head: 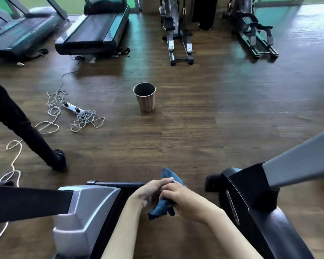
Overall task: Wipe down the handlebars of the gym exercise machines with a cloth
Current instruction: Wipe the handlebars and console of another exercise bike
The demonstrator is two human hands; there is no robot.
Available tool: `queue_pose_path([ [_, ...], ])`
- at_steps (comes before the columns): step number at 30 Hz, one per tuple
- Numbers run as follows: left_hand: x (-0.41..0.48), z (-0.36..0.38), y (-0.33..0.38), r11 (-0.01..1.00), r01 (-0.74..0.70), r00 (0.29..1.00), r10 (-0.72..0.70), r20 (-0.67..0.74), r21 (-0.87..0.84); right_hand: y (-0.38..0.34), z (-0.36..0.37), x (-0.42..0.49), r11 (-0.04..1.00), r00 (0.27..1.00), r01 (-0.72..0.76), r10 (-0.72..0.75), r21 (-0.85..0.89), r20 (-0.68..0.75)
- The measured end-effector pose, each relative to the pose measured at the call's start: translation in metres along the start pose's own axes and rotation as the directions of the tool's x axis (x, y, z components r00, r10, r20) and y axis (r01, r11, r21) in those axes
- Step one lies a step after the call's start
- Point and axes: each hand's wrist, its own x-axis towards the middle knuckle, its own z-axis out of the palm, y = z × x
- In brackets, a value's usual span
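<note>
Cloth (162, 206), blue and bunched, sits between both hands above the floor's (195, 128) near edge. The right hand (183, 200) curls its fingers round the middle of the cloth. The left hand (148, 191) lays its fingers nearly straight across the upper part; its thumb is hidden, so I cannot tell whether it pinches. One end pokes up past the fingertips and the other hangs below. A silver-housed machine (86, 206) stands at the near left corner, a black-based machine (251, 193) at the near right. A striped bin (145, 100) stands mid-floor, a power strip (72, 107) in tangled cord to its left. Treadmills (94, 28) line the far edge.
</note>
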Motion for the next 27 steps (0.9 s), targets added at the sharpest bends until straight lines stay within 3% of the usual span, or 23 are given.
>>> queue_pose_path([
  [4, -0.019, 0.023, -0.021, 0.988, -0.1, 0.991, 0.088, -0.104, -0.118, -0.011, 0.024, -0.031, 0.922, 0.987, 0.077, -0.124, -0.378, -0.1],
  [9, -0.044, 0.053, -0.045, 0.957, -0.195, 0.964, 0.147, -0.221, -0.213, -0.026, 0.035, -0.089, 0.926, 0.949, -0.054, -0.069, -0.374, -0.308],
  [10, -0.049, 0.059, -0.049, 0.952, -0.207, 0.962, 0.156, -0.222, -0.226, -0.028, 0.035, -0.106, 0.958, 0.939, -0.109, 0.012, -0.266, -0.343],
  [12, -0.061, 0.07, -0.052, 0.943, -0.226, 0.963, 0.178, -0.203, -0.244, -0.037, 0.031, -0.131, 0.949, 0.859, -0.259, 0.31, 0.177, -0.407],
  [14, -0.073, 0.081, -0.054, 0.937, -0.244, 0.962, 0.202, -0.184, -0.251, -0.048, 0.02, -0.14, 0.712, 0.68, -0.338, 0.637, 0.615, -0.364],
  [15, -0.078, 0.085, -0.054, 0.934, -0.251, 0.962, 0.211, -0.174, -0.254, -0.054, 0.011, -0.14, 0.542, 0.623, -0.354, 0.744, 0.762, -0.24],
  [16, -0.084, 0.09, -0.054, 0.93, -0.258, 0.961, 0.217, -0.174, -0.261, -0.058, 0.005, -0.139, 0.37, 0.62, -0.354, 0.78, 0.859, -0.081],
  [18, -0.093, 0.097, -0.053, 0.925, -0.259, 0.963, 0.224, -0.152, -0.278, -0.06, -0.003, -0.137, 0.16, 0.689, -0.367, 0.709, 0.916, 0.152],
  [21, -0.103, 0.102, -0.053, 0.921, -0.256, 0.964, 0.224, -0.141, -0.294, -0.061, -0.005, -0.136, 0.022, 0.753, -0.31, 0.615, 0.95, 0.232],
  [23, -0.109, 0.103, -0.051, 0.915, -0.27, 0.96, 0.233, -0.153, -0.299, -0.066, -0.004, -0.133, -0.017, 0.78, -0.25, 0.588, 0.968, 0.212],
  [27, -0.122, 0.098, -0.046, 0.914, -0.304, 0.947, 0.259, -0.192, -0.269, -0.079, -0.005, -0.126, 0.083, 0.823, -0.14, 0.564, 0.987, 0.069],
])
